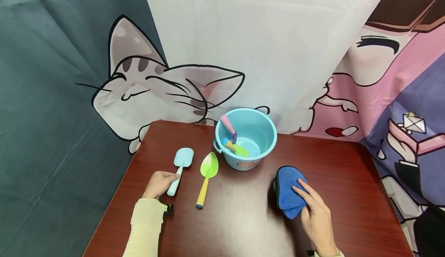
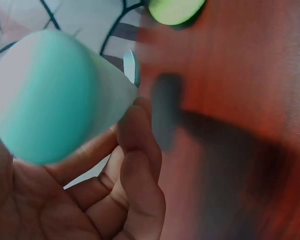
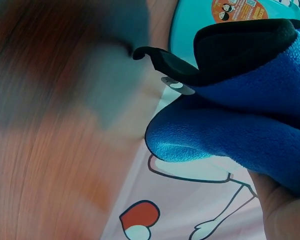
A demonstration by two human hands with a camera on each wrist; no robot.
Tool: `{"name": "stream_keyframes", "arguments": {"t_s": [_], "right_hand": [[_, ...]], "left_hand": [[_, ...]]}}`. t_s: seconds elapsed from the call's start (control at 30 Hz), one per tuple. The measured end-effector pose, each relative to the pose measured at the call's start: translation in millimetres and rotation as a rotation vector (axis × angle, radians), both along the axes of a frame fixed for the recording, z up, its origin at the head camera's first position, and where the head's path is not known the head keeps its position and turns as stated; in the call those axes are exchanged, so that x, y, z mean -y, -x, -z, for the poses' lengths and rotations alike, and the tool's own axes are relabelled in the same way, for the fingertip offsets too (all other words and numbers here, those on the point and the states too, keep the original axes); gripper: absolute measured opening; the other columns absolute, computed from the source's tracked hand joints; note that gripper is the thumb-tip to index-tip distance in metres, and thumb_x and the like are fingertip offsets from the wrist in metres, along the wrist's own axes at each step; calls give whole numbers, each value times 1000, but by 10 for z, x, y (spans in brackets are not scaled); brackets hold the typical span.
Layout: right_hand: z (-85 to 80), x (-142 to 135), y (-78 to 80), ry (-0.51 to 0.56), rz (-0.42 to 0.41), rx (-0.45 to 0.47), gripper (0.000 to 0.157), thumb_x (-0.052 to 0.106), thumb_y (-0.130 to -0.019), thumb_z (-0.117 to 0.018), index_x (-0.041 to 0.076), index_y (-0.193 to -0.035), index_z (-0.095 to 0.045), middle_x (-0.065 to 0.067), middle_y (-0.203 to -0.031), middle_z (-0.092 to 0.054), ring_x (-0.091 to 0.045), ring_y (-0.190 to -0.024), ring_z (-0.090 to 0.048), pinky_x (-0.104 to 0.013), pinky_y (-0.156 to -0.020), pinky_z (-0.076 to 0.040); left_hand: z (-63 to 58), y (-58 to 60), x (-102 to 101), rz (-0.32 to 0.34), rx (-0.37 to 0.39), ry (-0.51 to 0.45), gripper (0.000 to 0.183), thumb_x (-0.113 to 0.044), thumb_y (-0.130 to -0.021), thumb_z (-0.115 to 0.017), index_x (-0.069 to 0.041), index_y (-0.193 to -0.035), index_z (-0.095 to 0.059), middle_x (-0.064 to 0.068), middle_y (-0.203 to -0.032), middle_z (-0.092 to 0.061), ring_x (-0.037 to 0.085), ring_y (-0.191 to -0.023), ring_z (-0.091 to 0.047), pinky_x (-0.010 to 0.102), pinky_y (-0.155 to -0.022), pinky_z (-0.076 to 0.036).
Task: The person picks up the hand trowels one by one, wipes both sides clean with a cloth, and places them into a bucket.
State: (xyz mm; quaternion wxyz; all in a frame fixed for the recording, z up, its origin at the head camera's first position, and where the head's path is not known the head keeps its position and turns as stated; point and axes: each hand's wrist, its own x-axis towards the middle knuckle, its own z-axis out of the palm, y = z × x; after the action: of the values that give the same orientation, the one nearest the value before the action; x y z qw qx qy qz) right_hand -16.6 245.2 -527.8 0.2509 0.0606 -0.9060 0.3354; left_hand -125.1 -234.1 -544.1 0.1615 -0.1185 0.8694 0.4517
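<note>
At the left of the table my left hand point(image 1: 160, 183) pinches a light blue toy shovel point(image 1: 183, 158) by its handle. The rounded handle end point(image 2: 45, 100) fills the near part of the left wrist view, and a shadow falls on the wood beside it. To its right lies a toy trowel point(image 1: 209, 167) with a green blade and yellow handle. My right hand point(image 1: 317, 215) grips a folded blue fleecy cloth point(image 1: 291, 191), fingers on top and thumb at the near edge. Black edging and a small grey tag point(image 3: 177, 85) show on the cloth in the right wrist view.
A light blue bucket point(image 1: 248, 162) stands at the back of the brown table point(image 1: 240, 226). Inside lean a pink-and-purple handled tool point(image 1: 227, 124) and a small green-and-yellow trowel point(image 1: 240, 150). A printed cartoon curtain point(image 1: 271, 37) hangs right behind the table's far edge.
</note>
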Motion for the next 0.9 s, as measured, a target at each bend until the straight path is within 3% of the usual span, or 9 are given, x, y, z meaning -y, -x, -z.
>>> {"name": "stream_keyframes", "arguments": {"t_s": [0.2,0.47,0.73,0.9], "right_hand": [[-9,19,3,2,-13,-5,63,-23,-74,-45,9,-121,-73,-6,-139,-61,-11,-106,-50,-15,-53,-26],[-62,70,1,16,-40,-27,64,-23,-74,-44,8,-121,-73,-8,-139,-61,-11,-111,-52,-15,-54,-26],[-77,133,-12,43,-105,-49,66,-23,-73,-43,10,-123,-73,-8,-139,-60,-7,-113,-51,-13,-52,-26],[-93,221,-6,40,-152,-111,69,-24,-70,-43,9,-122,-73,-10,-138,-61,-18,-126,-55,-13,-68,-30]], "left_hand": [[-142,-108,-72,-11,-31,-31,38,-31,-95,-69,2,-114,-73,12,-105,-70,23,-92,-63,38,-78,-50],[-164,-380,-352,29,-57,-27,24,-24,-92,-72,-4,-104,-78,4,-96,-72,16,-82,-62,35,-74,-51],[-173,-565,-515,219,-82,-76,20,-24,-89,-75,-7,-99,-80,2,-92,-74,13,-77,-63,32,-70,-52],[-156,-596,-671,325,-116,-114,17,-23,-89,-74,-9,-97,-80,0,-89,-73,12,-72,-62,30,-66,-51]]}}
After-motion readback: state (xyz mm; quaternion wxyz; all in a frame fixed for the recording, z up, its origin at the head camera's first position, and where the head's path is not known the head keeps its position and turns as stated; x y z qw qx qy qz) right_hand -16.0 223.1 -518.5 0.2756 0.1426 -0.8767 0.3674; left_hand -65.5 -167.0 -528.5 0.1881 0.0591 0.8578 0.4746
